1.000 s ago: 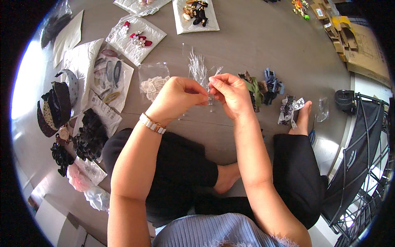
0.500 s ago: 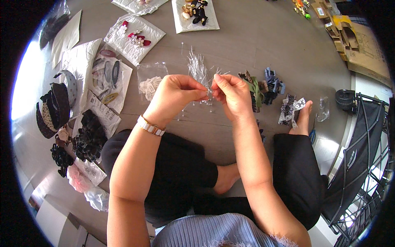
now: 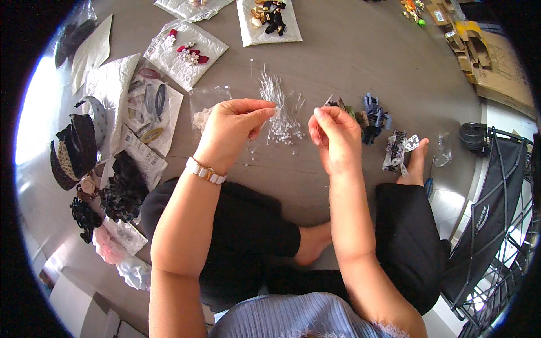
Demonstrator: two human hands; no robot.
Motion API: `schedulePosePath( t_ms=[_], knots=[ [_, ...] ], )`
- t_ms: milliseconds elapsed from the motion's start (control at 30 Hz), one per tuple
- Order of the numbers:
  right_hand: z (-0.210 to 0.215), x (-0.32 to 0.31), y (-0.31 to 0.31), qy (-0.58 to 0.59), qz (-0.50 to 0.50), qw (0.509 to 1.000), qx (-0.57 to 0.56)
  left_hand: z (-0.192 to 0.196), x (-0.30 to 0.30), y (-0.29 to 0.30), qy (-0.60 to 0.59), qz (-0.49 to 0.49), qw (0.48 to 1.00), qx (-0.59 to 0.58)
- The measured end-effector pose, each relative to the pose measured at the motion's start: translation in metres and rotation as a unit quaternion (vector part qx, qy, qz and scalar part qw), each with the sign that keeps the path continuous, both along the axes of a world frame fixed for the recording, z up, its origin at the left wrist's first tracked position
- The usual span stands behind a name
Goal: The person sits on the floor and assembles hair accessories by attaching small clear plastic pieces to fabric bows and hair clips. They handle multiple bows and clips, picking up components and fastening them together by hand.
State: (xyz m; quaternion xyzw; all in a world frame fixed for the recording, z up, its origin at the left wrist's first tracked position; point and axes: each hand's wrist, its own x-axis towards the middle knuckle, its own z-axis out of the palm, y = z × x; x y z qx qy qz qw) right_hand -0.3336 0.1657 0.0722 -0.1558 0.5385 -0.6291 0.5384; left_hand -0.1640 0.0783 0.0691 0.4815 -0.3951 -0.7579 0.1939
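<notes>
My left hand (image 3: 236,124) is raised over the floor, thumb and forefinger pressed together; anything between them is too small to make out. To its right, my right hand (image 3: 336,135) is closed in a pinch, with a thin clear strand just showing at the fingertips. The hands are apart. Between and beyond them lies a loose pile of thin clear plastic strands (image 3: 273,90) with small white ends. Behind my left hand, a clear bag (image 3: 211,96) of white tags is partly hidden. Green and brown hair claws (image 3: 360,117) sit partly behind my right hand.
Blue-grey hair claws (image 3: 372,115) and a patterned hair clip (image 3: 394,152) lie to the right, near my foot. Headbands (image 3: 73,146), black scrunchies (image 3: 124,188) and bagged oval clips (image 3: 152,107) spread along the left. White mailers (image 3: 186,53) lie at the back; a black folding rack (image 3: 487,219) stands at right.
My hands have drawn apart from where they met over the strands. The right hand moved right, the left slightly left, uncovering more of the pile's white ends.
</notes>
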Motion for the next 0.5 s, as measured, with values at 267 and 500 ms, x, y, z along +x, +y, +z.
schedulePosePath(
  t_ms=[267,500],
  knots=[
    [0.025,0.018,0.011,-0.035,0.154,0.987,0.025,0.007,-0.005,0.006,0.165,0.075,0.983,0.010],
    [0.023,0.023,0.005,0.027,0.071,0.996,-0.045,0.008,-0.003,0.008,0.154,0.045,0.986,-0.043]
  ],
)
